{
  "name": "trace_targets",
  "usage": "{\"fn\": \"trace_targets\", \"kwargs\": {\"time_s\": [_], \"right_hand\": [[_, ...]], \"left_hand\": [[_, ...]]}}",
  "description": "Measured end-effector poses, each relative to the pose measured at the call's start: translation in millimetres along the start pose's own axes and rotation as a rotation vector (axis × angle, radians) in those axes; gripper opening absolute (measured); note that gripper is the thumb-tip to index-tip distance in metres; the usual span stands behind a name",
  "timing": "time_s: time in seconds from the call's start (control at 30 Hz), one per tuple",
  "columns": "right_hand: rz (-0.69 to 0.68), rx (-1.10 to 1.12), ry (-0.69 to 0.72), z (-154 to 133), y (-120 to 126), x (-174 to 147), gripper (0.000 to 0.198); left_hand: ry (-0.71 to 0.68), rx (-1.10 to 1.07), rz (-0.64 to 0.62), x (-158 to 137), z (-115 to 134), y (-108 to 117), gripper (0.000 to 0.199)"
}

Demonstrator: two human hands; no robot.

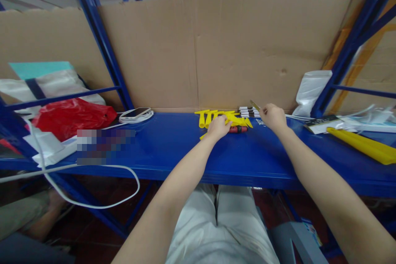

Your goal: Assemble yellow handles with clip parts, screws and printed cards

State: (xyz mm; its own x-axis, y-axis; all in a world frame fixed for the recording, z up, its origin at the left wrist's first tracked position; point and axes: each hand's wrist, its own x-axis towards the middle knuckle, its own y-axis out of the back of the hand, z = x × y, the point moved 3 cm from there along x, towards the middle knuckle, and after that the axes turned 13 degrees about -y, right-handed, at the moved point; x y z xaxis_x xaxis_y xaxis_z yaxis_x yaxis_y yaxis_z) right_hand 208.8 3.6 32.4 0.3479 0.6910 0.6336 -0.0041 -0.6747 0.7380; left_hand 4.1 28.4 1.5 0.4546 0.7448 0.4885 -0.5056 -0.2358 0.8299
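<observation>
My left hand (pixel 219 127) reaches to the middle of the blue shelf, its fingers closed on a yellow plastic piece (pixel 235 121) in a cluster of similar ones. More yellow T-shaped pieces (pixel 202 120) stand just to its left. Beside its fingers lies a dark red, black-ended cylinder (pixel 238 129). My right hand (pixel 274 116) is raised slightly over the shelf, pinching a thin brass-coloured strip (pixel 255 105) that points up and left. Behind the yellow cluster sits a stack of white pieces with black marks (pixel 248 111). Small metal parts (pixel 261 123) lie below the right fingers.
A cardboard sheet (pixel 198 49) backs the blue shelf (pixel 173 144). At left are a red plastic bag (pixel 74 117), a phone (pixel 139 112) on a coiled cable and a looping white cable (pixel 136 181). A yellow trough-like piece (pixel 365 144) lies at right, near a white pouch (pixel 311 93).
</observation>
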Motion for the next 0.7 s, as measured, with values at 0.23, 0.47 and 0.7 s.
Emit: {"fn": "trace_targets", "kwargs": {"time_s": [0.23, 0.47, 0.7], "right_hand": [[0.014, 0.048, 0.297, -48.0, -4.0, -27.1, 0.024], [-0.063, 0.304, 0.362, -42.8, -12.9, -23.5, 0.017], [-0.114, 0.458, 0.421, -45.5, -16.1, -24.1, 0.015]], "left_hand": [[-0.076, -0.021, 0.032, -0.5, 5.1, -1.1, 0.03], [-0.068, -0.029, 0.036, 0.5, 5.0, -0.5, 0.03], [-0.075, -0.021, 0.064, 0.2, 3.3, -0.5, 0.029]]}}
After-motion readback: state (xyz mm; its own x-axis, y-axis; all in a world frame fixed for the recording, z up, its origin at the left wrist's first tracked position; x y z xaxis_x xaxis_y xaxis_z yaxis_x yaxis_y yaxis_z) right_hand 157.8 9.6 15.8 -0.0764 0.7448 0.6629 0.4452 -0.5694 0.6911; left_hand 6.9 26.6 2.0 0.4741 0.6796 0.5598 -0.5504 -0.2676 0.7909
